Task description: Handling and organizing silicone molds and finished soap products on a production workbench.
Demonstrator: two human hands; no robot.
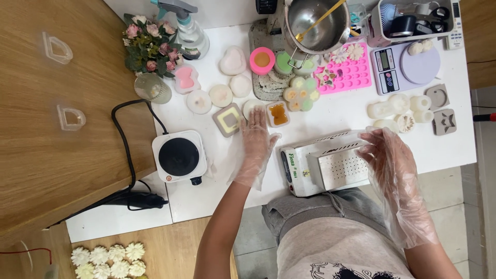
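My gloved left hand (257, 137) lies flat on the white table (336, 116), fingers together, tips touching a round white mould (251, 106). My gloved right hand (385, 152), fingers loosely spread, rests on the white perforated metal machine (323, 163) at the table's near edge.

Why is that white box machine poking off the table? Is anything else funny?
The white machine sits tilted, its near end hanging past the table edge above the lap. The right hand rests on it; the left hand lies flat on the table. Nothing looks spilled.
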